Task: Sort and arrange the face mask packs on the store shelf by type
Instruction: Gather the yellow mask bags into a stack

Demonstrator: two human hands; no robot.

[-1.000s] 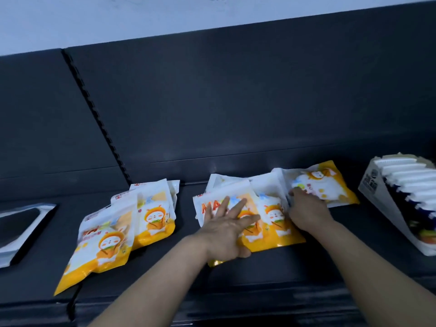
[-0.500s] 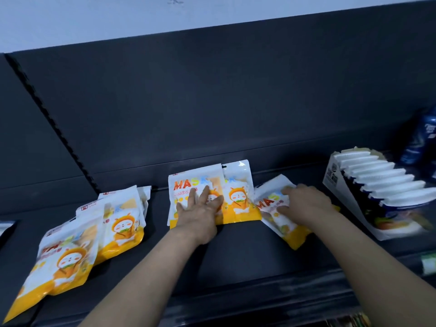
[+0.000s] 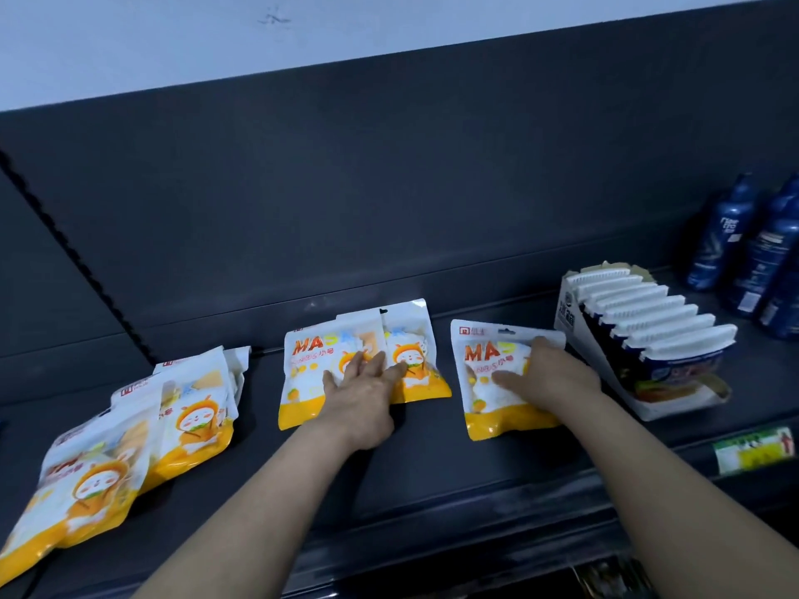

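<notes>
At the middle of the frame, on the dark shelf [image 3: 432, 477], my left grip [image 3: 363, 395] lies flat with fingers spread, pressing on two overlapping mask packs [image 3: 311, 373] that sit close to the back panel [image 3: 389, 188]. To the right, my right grip [image 3: 549, 373] rests palm down on a single pack [image 3: 484, 412], fingers laid nearly straight over it and thumb pointing left; neither grip pinches anything. I judge this as the lining-up step: packs of the same yellow-and-white kind are being squared into a row. The single pack stands apart from the pair and tilts slightly, so the next move probably calls for sliding it left and straightening it. At the lower left a loose pile [image 3: 129, 447] of the same packs lies fanned and askew, not yet tidied. Just beside the single pack, toward the right edge, a box [image 3: 570, 313] of upright sachets stands, with blue bottles [image 3: 756, 252] behind it. A green price label [image 3: 752, 451] is on the shelf's front lip. A pale wall [image 3: 173, 36] fills the top.
</notes>
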